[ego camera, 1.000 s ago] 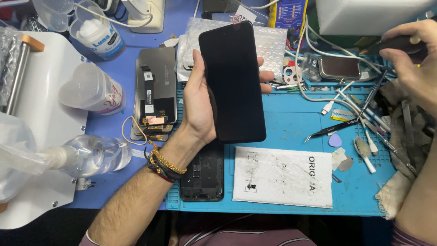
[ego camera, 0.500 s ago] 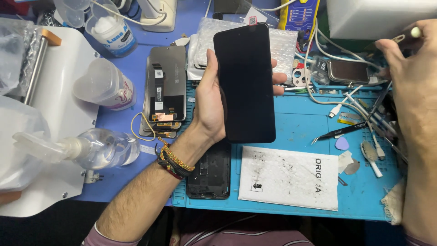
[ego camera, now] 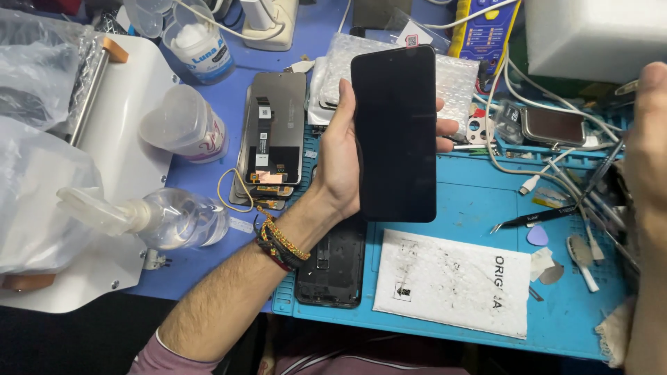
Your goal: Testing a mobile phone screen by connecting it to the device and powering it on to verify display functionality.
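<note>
From the head camera, the left hand is gripping a black phone screen upright above the blue work mat, near its back edge, fingers wrapping both long sides. The right hand is rising at the mat's right edge; whether it is holding anything, I cannot tell. A phone frame is lying at the mat's front-left corner, beside a white padded envelope.

Black phone screen upright above white printed packet on mat.
</note>
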